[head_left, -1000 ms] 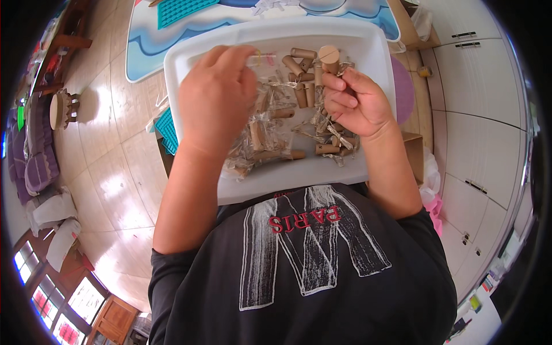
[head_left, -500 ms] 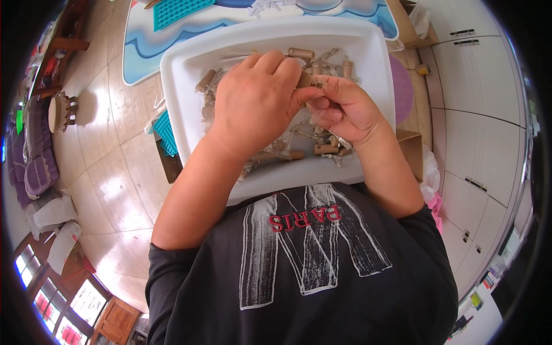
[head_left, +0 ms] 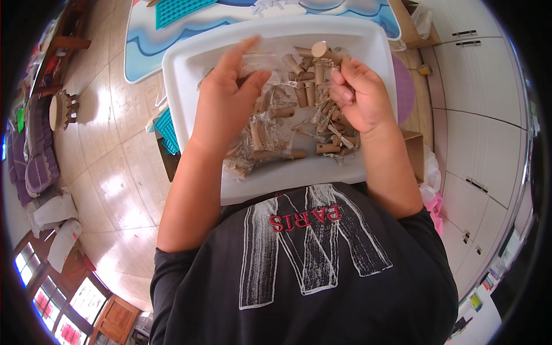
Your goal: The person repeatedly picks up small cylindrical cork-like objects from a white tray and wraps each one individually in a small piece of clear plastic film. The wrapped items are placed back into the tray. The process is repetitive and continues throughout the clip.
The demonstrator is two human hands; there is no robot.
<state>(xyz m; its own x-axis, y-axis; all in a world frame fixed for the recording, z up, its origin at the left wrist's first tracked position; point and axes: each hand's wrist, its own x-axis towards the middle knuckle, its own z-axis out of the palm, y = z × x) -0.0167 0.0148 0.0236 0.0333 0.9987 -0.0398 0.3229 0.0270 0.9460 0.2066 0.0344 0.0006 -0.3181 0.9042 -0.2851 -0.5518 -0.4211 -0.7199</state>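
My right hand (head_left: 363, 95) pinches a small brown cylinder (head_left: 326, 53) with a pale round end and a bit of string, above the right side of a white plastic tub (head_left: 172, 75). Over the tub's left side hovers my left hand (head_left: 227, 95), thumb and fingers apart with nothing plainly held in them. Beneath both hands lie several similar brown cylinders (head_left: 310, 92), some with knotted cords, some in clear plastic wrapping (head_left: 276, 129). Part of the pile is hidden behind my left hand.
Under the tub's far side is a blue-and-white wave-patterned table (head_left: 138, 52) bearing a turquoise silicone mold (head_left: 175, 11). More turquoise molds (head_left: 165, 132) sit by the tub's left. Cardboard boxes (head_left: 414, 152) and white cabinets (head_left: 477, 86) stand at right; a small stool (head_left: 60, 112) is far left.
My hands have drawn apart. The left moved left and opened; the right shifted slightly right, carrying the brown cylinder. More of the pile now shows between them.
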